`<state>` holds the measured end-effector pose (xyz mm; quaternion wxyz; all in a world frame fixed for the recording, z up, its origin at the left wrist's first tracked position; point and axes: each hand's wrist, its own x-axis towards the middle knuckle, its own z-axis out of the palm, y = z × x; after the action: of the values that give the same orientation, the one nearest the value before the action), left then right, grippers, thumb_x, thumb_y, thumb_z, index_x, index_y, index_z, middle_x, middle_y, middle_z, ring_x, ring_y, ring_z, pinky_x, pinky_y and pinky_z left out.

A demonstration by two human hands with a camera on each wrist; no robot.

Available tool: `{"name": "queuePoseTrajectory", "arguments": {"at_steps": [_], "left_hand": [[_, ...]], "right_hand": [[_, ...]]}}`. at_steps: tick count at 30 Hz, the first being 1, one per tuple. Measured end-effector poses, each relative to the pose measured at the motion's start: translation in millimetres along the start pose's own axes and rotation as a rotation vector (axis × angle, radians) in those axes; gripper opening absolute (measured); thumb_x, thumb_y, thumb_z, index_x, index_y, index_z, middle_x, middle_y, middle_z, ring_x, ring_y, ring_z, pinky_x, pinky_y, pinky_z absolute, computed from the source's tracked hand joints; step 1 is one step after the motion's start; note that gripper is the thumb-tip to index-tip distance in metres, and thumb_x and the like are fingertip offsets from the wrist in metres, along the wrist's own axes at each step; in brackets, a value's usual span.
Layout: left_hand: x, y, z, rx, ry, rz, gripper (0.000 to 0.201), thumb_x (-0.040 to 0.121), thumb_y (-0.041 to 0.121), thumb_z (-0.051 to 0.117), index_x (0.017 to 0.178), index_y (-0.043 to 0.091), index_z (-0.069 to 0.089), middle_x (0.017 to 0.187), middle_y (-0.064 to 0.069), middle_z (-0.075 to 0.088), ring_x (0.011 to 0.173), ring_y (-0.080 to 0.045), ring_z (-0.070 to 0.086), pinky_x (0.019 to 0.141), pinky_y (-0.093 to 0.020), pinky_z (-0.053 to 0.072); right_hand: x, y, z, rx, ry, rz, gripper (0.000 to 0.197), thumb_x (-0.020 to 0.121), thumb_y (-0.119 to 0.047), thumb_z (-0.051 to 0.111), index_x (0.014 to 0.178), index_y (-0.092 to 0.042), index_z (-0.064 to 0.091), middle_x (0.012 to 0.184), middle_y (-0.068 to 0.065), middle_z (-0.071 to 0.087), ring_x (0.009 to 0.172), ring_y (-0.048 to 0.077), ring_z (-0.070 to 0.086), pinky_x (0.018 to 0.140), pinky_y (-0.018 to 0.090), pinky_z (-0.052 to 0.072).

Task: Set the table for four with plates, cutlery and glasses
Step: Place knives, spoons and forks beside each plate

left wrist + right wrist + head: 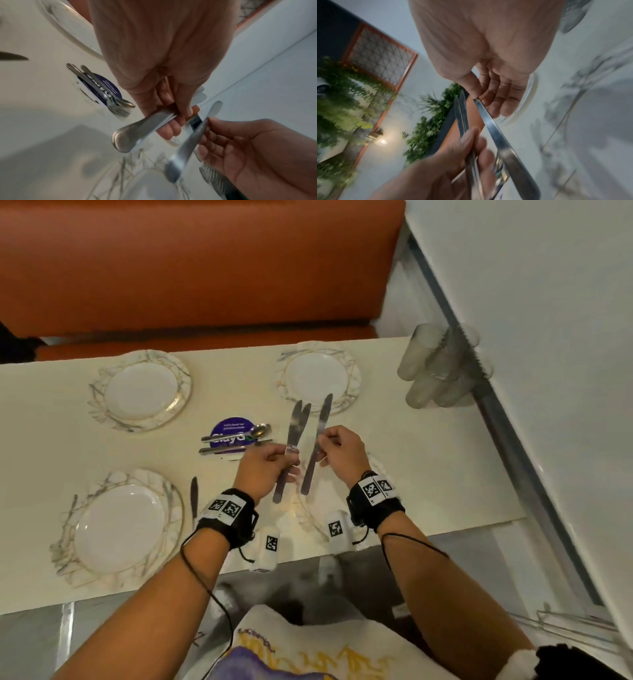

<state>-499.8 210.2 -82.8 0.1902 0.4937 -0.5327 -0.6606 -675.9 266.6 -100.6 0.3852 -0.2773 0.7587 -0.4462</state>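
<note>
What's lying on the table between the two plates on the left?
In the head view, between the far plate and the near plate, the table is bare; a knife lies just right of the near plate.

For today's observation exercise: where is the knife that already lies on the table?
In the head view, the knife lies flat on the table, just right of the near-left plate and left of the left hand.

Two steel knives (291,450) gripped in my left hand (265,470), one knife (317,445) pinched in my right hand (342,453), three marbled plates (140,390) on the desk (428,457), a lone knife (194,498) beside the near plate, spoon and forks (236,440) piled mid-desk, frosted glasses (435,368) clustered far right
</note>
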Motion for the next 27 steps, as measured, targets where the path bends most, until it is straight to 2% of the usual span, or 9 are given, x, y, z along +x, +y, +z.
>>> {"name": "queuePoseTrajectory", "arguments": {"at_steps": [2, 4, 8, 10, 13, 16, 21, 24, 27], "left_hand": [[4, -2, 28, -0.016, 0.008, -0.043, 0.009, 0.096, 0.001, 0.068, 0.102, 0.001, 0.075, 0.09, -0.021, 0.076, 0.077, -0.031, 0.072, 0.076, -0.04, 0.063], [8, -5, 50, -0.05, 0.018, -0.089, 0.009, 0.096, 0.002, 0.069, 0.102, 0.0, 0.075, 0.086, -0.018, 0.075, 0.074, -0.03, 0.069, 0.078, -0.042, 0.062], [11, -10, 81, -0.031, 0.069, -0.116, 0.013, 0.097, 0.004, 0.068, 0.106, -0.003, 0.074, 0.087, -0.019, 0.076, 0.071, -0.029, 0.07, 0.072, -0.039, 0.064], [12, -9, 90, -0.019, 0.084, -0.122, 0.013, 0.099, 0.005, 0.066, 0.106, -0.003, 0.074, 0.09, -0.021, 0.075, 0.07, -0.029, 0.071, 0.072, -0.038, 0.065], [12, -7, 97, -0.006, 0.096, -0.12, 0.013, 0.1, 0.007, 0.064, 0.104, 0.001, 0.075, 0.095, -0.024, 0.075, 0.073, -0.031, 0.071, 0.076, -0.041, 0.064], [11, -4, 99, 0.001, 0.107, -0.117, 0.014, 0.101, 0.007, 0.062, 0.107, 0.001, 0.074, 0.097, -0.024, 0.075, 0.078, -0.033, 0.071, 0.077, -0.04, 0.065], [10, -4, 99, -0.002, 0.138, -0.114, 0.017, 0.102, 0.007, 0.061, 0.111, -0.001, 0.073, 0.097, -0.021, 0.075, 0.078, -0.03, 0.072, 0.072, -0.034, 0.065], [8, -4, 99, -0.006, 0.156, -0.103, 0.017, 0.103, 0.007, 0.06, 0.111, -0.001, 0.072, 0.096, -0.02, 0.075, 0.078, -0.03, 0.072, 0.07, -0.031, 0.065], [7, -7, 101, -0.024, 0.169, -0.099, 0.015, 0.102, 0.007, 0.06, 0.108, 0.001, 0.073, 0.096, -0.022, 0.075, 0.077, -0.031, 0.071, 0.07, -0.032, 0.065]], "right_hand": [[12, 11, -47, 0.03, 0.032, 0.034, 0.007, 0.098, -0.01, 0.061, 0.101, -0.005, 0.064, 0.091, 0.017, 0.071, 0.063, 0.02, 0.067, 0.06, 0.032, 0.057], [24, 29, -91, -0.001, 0.082, 0.071, 0.01, 0.099, -0.012, 0.06, 0.105, -0.005, 0.065, 0.09, 0.016, 0.071, 0.063, 0.02, 0.066, 0.064, 0.036, 0.059], [43, 77, -155, -0.195, 0.124, 0.146, 0.008, 0.096, -0.02, 0.061, 0.101, -0.021, 0.067, 0.099, 0.008, 0.074, 0.086, 0.028, 0.072, 0.085, 0.044, 0.061], [45, 97, -172, -0.29, 0.097, 0.186, 0.007, 0.096, -0.021, 0.061, 0.097, -0.025, 0.066, 0.102, 0.009, 0.075, 0.094, 0.031, 0.071, 0.091, 0.042, 0.059], [43, 120, -180, -0.385, 0.065, 0.224, 0.011, 0.096, -0.019, 0.06, 0.098, -0.02, 0.071, 0.101, 0.008, 0.075, 0.092, 0.028, 0.071, 0.087, 0.035, 0.057], [41, 134, -176, -0.479, 0.054, 0.23, 0.016, 0.096, -0.016, 0.059, 0.098, -0.015, 0.075, 0.097, 0.004, 0.075, 0.085, 0.02, 0.066, 0.076, 0.024, 0.048], [37, 145, -172, -0.553, 0.05, 0.186, 0.007, 0.093, -0.012, 0.066, 0.087, -0.013, 0.07, 0.095, 0.007, 0.073, 0.082, 0.02, 0.065, 0.076, 0.026, 0.054], [36, 145, -176, -0.613, 0.078, 0.117, 0.004, 0.094, -0.018, 0.068, 0.097, -0.014, 0.067, 0.1, 0.004, 0.069, 0.085, 0.02, 0.064, 0.071, 0.025, 0.047], [38, 148, -183, -0.698, 0.02, -0.046, 0.03, 0.092, -0.014, 0.066, 0.122, -0.022, 0.063, 0.12, 0.006, 0.057, 0.107, 0.024, 0.057, 0.089, 0.034, 0.051]]}}
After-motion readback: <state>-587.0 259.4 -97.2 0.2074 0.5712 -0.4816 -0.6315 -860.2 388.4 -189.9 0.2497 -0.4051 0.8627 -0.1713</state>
